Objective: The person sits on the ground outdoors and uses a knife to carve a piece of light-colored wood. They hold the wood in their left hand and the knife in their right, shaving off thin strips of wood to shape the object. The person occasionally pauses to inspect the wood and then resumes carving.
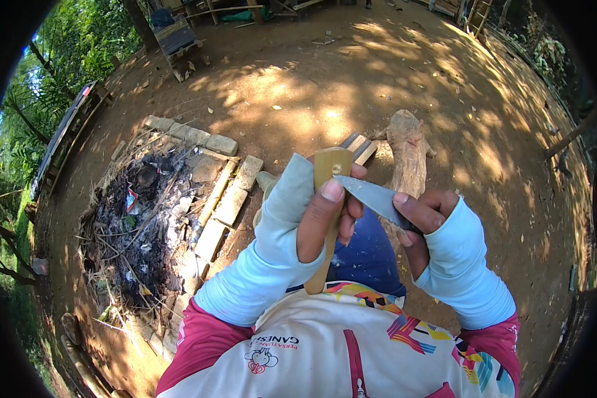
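Note:
My left hand [328, 211] is wrapped round a flat, pale yellow-brown strip that looks like bamboo [330, 161], its thumb lying along the face. The strip stands lengthwise before me, its lower end against my shirt. Near its upper end is a small pale notch or hole. In my right hand [423, 224] is a knife [377, 199] with a grey, tapering blade. The blade's tip meets the strip beside that pale spot. Most of the knife's handle is hidden by my fingers. Light blue sleeves cover both wrists and part of the hands.
A fire pit [142, 225] of ash and charred sticks lies to my left, edged with bricks [231, 205]. Ahead stands a rough log [406, 149], with short wood pieces [359, 147] next to it. A low table [177, 38] is at the far left on the dirt ground.

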Tool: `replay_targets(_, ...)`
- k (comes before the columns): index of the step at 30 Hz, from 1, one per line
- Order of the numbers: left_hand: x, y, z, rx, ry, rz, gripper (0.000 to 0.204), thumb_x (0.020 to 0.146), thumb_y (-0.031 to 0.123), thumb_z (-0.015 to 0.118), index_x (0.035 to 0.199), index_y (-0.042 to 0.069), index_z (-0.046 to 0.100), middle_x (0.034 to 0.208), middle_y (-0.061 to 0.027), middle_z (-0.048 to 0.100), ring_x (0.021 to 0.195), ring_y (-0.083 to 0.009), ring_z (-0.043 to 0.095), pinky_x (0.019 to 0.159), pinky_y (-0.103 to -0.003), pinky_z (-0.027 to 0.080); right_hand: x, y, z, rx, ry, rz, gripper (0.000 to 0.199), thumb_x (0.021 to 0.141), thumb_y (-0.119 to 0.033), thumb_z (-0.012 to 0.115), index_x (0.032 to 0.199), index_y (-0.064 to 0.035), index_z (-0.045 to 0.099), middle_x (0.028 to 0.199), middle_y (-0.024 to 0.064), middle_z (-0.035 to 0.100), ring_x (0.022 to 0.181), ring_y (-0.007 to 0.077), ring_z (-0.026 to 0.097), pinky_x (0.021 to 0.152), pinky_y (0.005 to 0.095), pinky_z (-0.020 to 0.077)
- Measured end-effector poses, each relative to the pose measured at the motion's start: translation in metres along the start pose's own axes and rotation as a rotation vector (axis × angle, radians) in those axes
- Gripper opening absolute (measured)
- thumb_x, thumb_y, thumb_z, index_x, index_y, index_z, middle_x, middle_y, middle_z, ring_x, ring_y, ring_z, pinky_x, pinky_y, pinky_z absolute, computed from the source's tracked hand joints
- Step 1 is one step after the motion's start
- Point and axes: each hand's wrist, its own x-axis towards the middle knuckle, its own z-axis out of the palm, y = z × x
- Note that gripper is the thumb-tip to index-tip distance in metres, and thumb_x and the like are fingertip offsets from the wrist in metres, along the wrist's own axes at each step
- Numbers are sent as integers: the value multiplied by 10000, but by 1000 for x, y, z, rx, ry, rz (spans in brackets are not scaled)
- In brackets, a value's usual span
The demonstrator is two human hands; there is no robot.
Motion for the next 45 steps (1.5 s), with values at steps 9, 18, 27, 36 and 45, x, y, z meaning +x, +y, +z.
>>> replay_targets(9, 0, -5, 1, 78, -30, 37, 319, 1028, 220, 505, 1240, -19, 496, 800, -28, 571, 652, -60, 518, 555, -201, 427, -3, 1, 3, -58, 16, -18, 535, 725, -102, 782, 1229, -223, 650, 787, 66, 581, 585, 207, 586, 483, 338, 485)
replay_targets(18, 0, -11, 5, 102, -17, 72, 287, 1032, 255, 496, 1162, 0, 510, 772, 9, 526, 643, -44, 468, 541, -197, 375, -10, 2, 8, 4, 61, -17, 569, 740, -98, 798, 1261, -261, 641, 684, 11, 556, 512, 166, 547, 431, 306, 443)
replay_targets(27, 0, -14, 8, 150, 55, 60, 319, 1021, 302, 517, 1141, 7, 514, 752, 12, 522, 627, -47, 474, 524, -204, 382, -20, 11, 21, 110, 81, 30, 567, 749, -103, 800, 1271, -253, 636, 650, 10, 533, 487, 169, 529, 404, 308, 414)
replay_targets(36, 2, -11, 10, 102, 91, 44, 316, 1011, 325, 537, 1097, 23, 503, 719, 17, 500, 596, -46, 456, 500, -204, 372, -10, 8, 25, -3, 159, -90, 552, 763, -117, 794, 1278, -233, 631, 640, 25, 525, 475, 182, 521, 389, 314, 397)
replay_targets(45, 4, -12, 10, 81, 143, 14, 326, 993, 363, 567, 1015, 43, 503, 682, 15, 489, 562, -49, 450, 476, -203, 362, -6, 6, 28, -55, 144, -76, 528, 780, -153, 784, 1275, -258, 634, 649, 33, 538, 487, 197, 537, 401, 336, 420)
